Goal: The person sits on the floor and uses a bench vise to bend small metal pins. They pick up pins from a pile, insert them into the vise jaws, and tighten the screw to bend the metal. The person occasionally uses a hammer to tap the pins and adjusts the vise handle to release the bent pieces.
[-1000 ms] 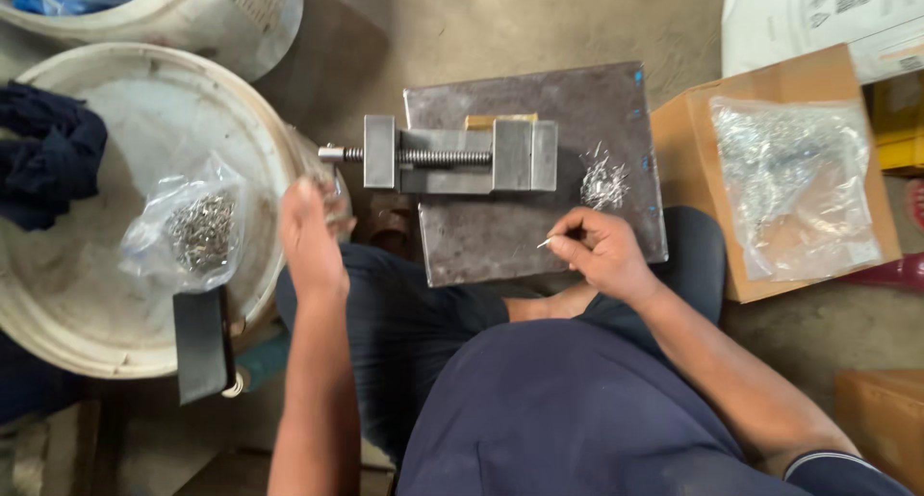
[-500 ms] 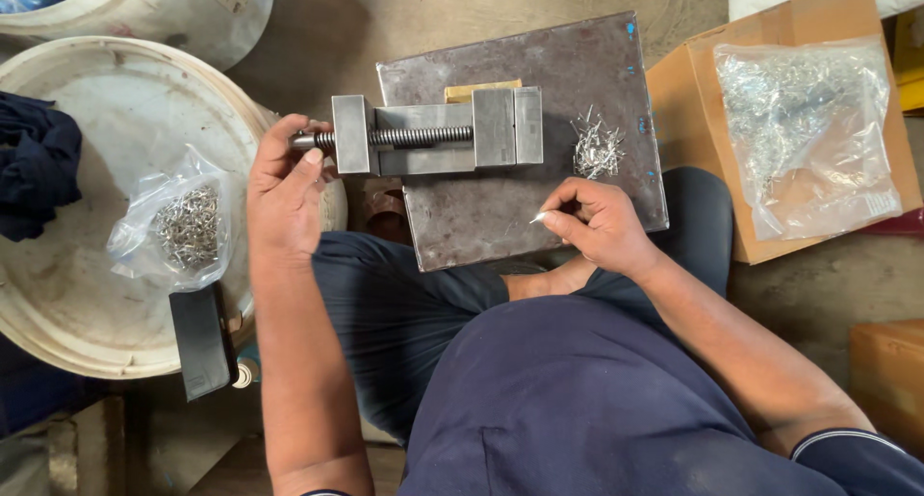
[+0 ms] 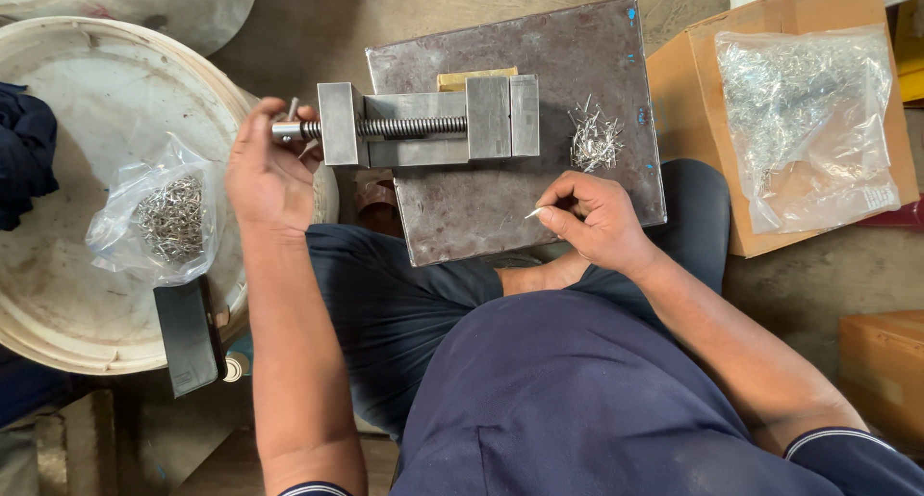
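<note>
A steel vise (image 3: 428,126) lies on a grey metal plate (image 3: 510,198) across my lap. My left hand (image 3: 265,169) grips the handle at the left end of the vise's threaded screw. My right hand (image 3: 597,217) rests on the plate and pinches one small metal pin (image 3: 532,212) between thumb and fingers. A loose pile of the same pins (image 3: 592,140) lies on the plate just right of the vise jaws. A tan block (image 3: 476,76) shows behind the vise.
A white tub (image 3: 58,294) at left holds a clear bag of small metal parts (image 3: 164,217) and a dark cloth (image 3: 24,150). A black block (image 3: 188,337) leans on its rim. A cardboard box (image 3: 688,101) at right holds a bag of pins (image 3: 804,121).
My left hand came up from beside the tub and took hold of the vise screw handle. My right hand stayed on the plate with the pin.
</note>
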